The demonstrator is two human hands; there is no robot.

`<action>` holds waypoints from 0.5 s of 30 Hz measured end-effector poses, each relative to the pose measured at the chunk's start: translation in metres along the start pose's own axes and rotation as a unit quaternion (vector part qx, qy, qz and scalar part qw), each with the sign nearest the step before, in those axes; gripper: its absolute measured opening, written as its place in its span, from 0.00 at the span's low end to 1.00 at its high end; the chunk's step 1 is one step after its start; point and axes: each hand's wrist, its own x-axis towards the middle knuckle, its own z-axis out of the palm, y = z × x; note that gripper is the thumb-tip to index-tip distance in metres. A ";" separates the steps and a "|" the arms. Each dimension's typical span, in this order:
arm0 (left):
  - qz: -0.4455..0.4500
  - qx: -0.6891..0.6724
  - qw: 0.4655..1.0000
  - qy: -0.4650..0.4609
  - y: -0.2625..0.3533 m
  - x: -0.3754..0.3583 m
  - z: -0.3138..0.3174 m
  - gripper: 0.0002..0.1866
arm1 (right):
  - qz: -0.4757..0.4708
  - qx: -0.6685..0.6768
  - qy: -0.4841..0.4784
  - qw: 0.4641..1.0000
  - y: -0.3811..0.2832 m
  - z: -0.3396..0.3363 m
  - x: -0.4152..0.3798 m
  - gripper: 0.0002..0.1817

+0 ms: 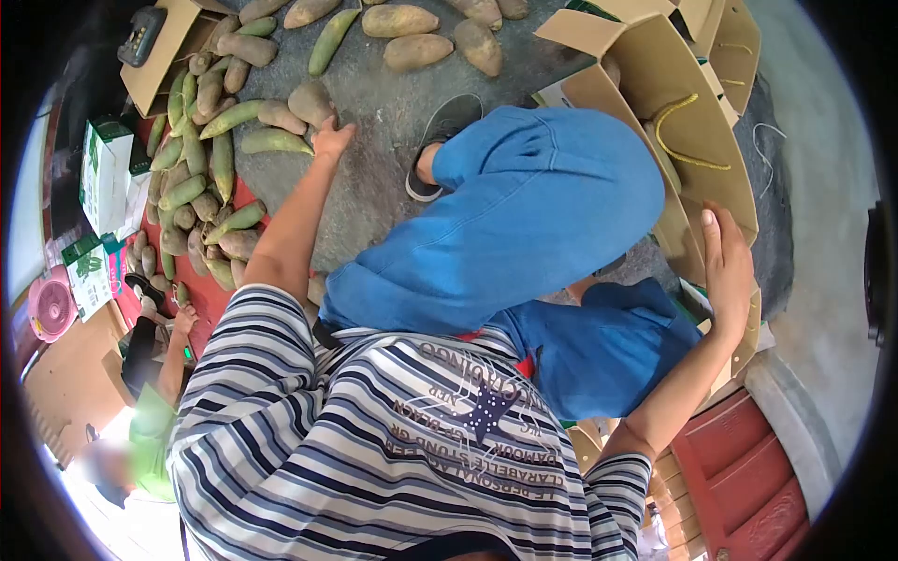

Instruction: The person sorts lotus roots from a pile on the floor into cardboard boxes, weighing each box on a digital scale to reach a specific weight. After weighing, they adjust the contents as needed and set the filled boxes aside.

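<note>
My left hand [332, 142] reaches to the floor at the upper left, its fingers closed about the near end of a soil-covered radish [311, 101]. Right beside it lie a greener radish [273, 141] and a brownish one [281, 116]. On the right, my right hand [727, 257] rests with fingers stretched out along the side of an open cardboard box [716, 122]. A yellow cord handle [675, 140] hangs on that box. Part of its contents is hidden by the flaps and by my knee.
A heap of radishes [192, 187] lies on a red sheet at the left, and several more lie at the top. Another cardboard box [150, 79] stands upper left. A pink fan [52, 307] and a person in green [154, 430] are at the lower left.
</note>
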 end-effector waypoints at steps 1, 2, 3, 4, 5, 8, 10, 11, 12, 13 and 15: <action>-0.006 -0.024 0.999 -0.022 -0.005 0.004 0.001 0.44 | 0.004 0.012 -0.005 1.000 0.000 -0.001 0.001 0.23; -0.015 -0.040 0.998 -0.047 -0.009 0.010 0.001 0.45 | 0.015 0.012 -0.011 1.000 0.000 -0.001 0.002 0.23; -0.020 -0.049 0.997 -0.062 -0.012 0.016 0.000 0.44 | 0.026 0.011 -0.017 0.999 0.000 -0.001 0.003 0.24; -0.025 -0.058 0.995 -0.076 -0.014 0.022 -0.001 0.44 | 0.036 0.011 -0.023 0.999 0.000 -0.001 0.003 0.24; -0.028 -0.067 0.993 -0.090 -0.014 0.028 0.000 0.44 | 0.043 0.005 -0.031 0.999 -0.001 0.000 0.004 0.24; -0.045 -0.088 0.990 -0.102 -0.016 0.044 0.003 0.40 | 0.066 -0.012 -0.050 0.997 -0.006 0.000 0.006 0.24; -0.035 -0.081 0.992 -0.085 -0.009 0.038 -0.001 0.38 | 0.058 -0.012 -0.049 0.997 -0.002 0.004 0.008 0.24; -0.021 -0.051 0.996 -0.067 0.001 0.026 -0.007 0.36 | 0.053 -0.010 -0.050 0.997 -0.001 0.006 0.008 0.24; -0.006 -0.021 0.999 -0.048 0.007 0.018 -0.009 0.35 | 0.051 -0.008 -0.050 0.997 -0.002 0.006 0.009 0.24; 0.001 -0.032 0.998 -0.045 0.007 0.014 -0.007 0.35 | 0.050 -0.007 -0.050 0.997 -0.002 0.005 0.010 0.24; 0.011 -0.050 0.998 -0.041 0.005 -0.001 -0.006 0.36 | 0.051 -0.005 -0.049 0.997 -0.003 0.005 0.008 0.24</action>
